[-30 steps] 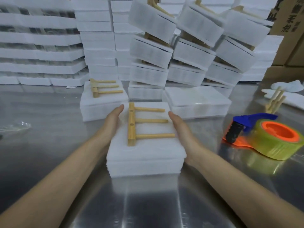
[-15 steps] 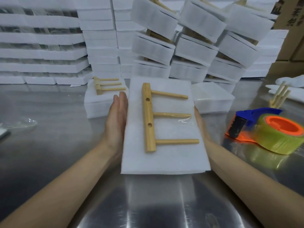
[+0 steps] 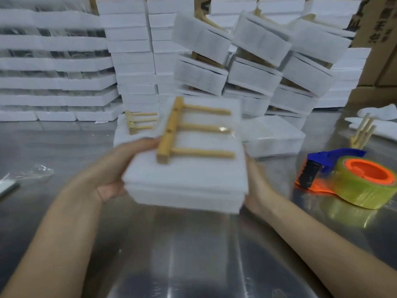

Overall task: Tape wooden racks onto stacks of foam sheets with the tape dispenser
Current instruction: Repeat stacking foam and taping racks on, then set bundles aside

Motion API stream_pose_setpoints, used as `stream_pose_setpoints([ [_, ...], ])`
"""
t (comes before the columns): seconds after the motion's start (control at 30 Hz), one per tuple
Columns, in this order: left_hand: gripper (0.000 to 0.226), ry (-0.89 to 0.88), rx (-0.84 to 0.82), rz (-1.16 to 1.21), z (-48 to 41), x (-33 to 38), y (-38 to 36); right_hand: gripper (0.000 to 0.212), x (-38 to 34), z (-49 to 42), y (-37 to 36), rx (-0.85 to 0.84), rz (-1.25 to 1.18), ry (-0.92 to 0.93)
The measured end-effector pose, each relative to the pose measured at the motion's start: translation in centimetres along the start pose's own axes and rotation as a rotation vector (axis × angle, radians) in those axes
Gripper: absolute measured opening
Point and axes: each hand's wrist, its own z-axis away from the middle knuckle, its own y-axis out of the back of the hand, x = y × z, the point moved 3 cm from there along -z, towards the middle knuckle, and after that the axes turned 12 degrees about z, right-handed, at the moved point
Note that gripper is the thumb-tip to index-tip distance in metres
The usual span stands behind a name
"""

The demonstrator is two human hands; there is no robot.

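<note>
White foam stack [image 3: 184, 179] held above steel table [image 3: 193, 254], tilted. Wooden rack [image 3: 171, 134] lies on top, clear tape across middle peg. Left hand [image 3: 120, 168] grips left edge, thumb beside rack bar. Right hand [image 3: 255, 183] against right edge, fingers hidden, grip cannot tell. Tape dispenser [image 3: 343, 177] on table, right, apart.

The only print I can find from here is a column of dark characters on the cardboard box [image 3: 378, 29] in the top right corner. They are blurred and partly cut by the frame edge, so I cannot read them. Nothing else shows legible writing.
</note>
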Motion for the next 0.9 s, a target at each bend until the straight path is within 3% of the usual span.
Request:
stream_pose_setpoints([
  [0.17, 0.025, -0.171, 0.255, 0.013, -1.7, 5.6, 3.3, 0.037, 1.3, -1.5, -0.1, -0.028, 0.162, 0.011],
  [0.27, 0.045, -0.151, 0.432, 0.021, -6.1, 7.9, 5.8, 0.037, 1.7, -1.6, -0.1, -0.077, 0.315, 0.041],
  [0.4, 0.024, -0.017, 0.562, -0.059, -11.2, 7.7, 7.8, 0.032, 1.8, -1.4, -0.4, -0.096, 0.402, 0.110],
  [0.47, 0.034, 0.029, 0.618, -0.126, -12.9, 7.3, 9.3, 0.029, 1.5, -1.5, 0.0, -0.020, 0.595, 0.325],
  [0.57, 0.050, 0.049, 0.646, -0.137, -13.9, 7.4, 10.4, 0.019, -0.4, -2.1, 1.6, 0.269, 1.181, 0.850],
  [0.6, 0.056, 0.022, 0.677, -0.115, -14.1, 7.5, 10.7, 0.023, -0.8, -2.8, 2.3, 0.336, 1.326, 0.896],
  [0.67, 0.061, -0.185, 0.856, -0.168, -13.7, 7.7, 10.8, 0.041, -1.0, -4.8, 3.7, 0.412, 1.490, 0.785],
  [0.73, 0.033, -0.668, 1.031, -0.266, -12.0, 7.5, 9.8, 0.061, -0.9, -6.8, 4.0, 0.441, 1.703, 0.708],
  [0.8, 0.019, -1.124, 0.956, -0.442, -9.3, 5.3, 6.5, 0.077, -0.5, -8.5, 3.7, 0.435, 1.890, 0.626],
  [0.83, 0.016, -1.229, 0.847, -0.559, -8.3, 3.1, 5.0, 0.078, -0.4, -9.1, 3.6, 0.437, 1.924, 0.587],
  [0.9, 0.007, -1.216, 0.595, -0.752, -7.3, -1.7, 2.7, 0.067, -0.6, -9.4, 3.5, 0.463, 1.882, 0.590],
])
